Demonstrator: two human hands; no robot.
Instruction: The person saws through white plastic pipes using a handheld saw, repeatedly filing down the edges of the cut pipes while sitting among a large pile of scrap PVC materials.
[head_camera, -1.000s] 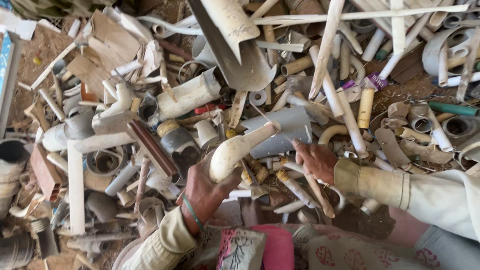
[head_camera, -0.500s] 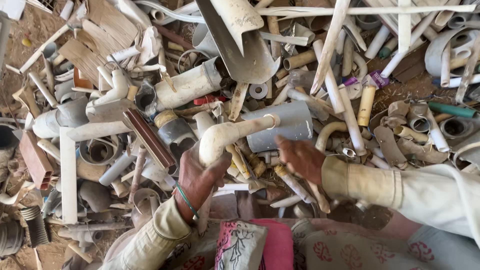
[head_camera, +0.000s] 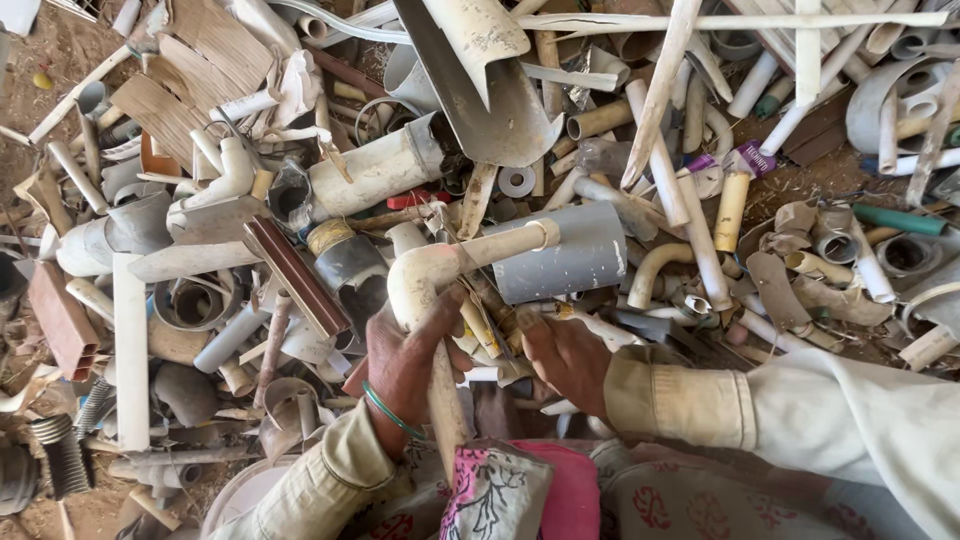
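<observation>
The left hand (head_camera: 405, 365) grips a cream pipe elbow (head_camera: 440, 275), its long arm pointing right; the right hand (head_camera: 565, 355) rests loosely curled among scraps beside it.

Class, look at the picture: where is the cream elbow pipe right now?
In the head view, the cream elbow pipe sits just left of centre, gripped by the left hand, with the grey pipe section just behind it and the right hand to its right.

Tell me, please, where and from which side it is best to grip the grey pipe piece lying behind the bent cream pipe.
Probably grip the grey pipe piece at its free right end, coming from above right; the bent cream pipe in the left hand crosses its left end.
</observation>
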